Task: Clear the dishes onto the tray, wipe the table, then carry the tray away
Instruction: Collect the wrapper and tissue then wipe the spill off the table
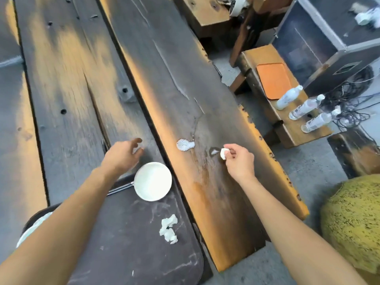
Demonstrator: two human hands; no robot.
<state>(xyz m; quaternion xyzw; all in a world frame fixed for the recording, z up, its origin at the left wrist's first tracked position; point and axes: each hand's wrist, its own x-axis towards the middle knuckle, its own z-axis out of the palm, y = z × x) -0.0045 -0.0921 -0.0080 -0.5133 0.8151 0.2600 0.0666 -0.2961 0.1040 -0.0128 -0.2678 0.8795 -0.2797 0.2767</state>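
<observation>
A dark tray lies on the near end of the long wooden table. On it sit a white bowl, dark chopsticks, a crumpled white tissue and part of a white plate under my left arm. My right hand pinches a small white tissue wad against the tabletop beside a small wet spot. A white foamy puddle lies left of it. My left hand hovers open over the table beyond the tray.
A low wooden bench on the right holds an orange pad and three plastic water bottles. Cables and a metal-edged case lie behind it. A yellow-green rounded object sits at the lower right.
</observation>
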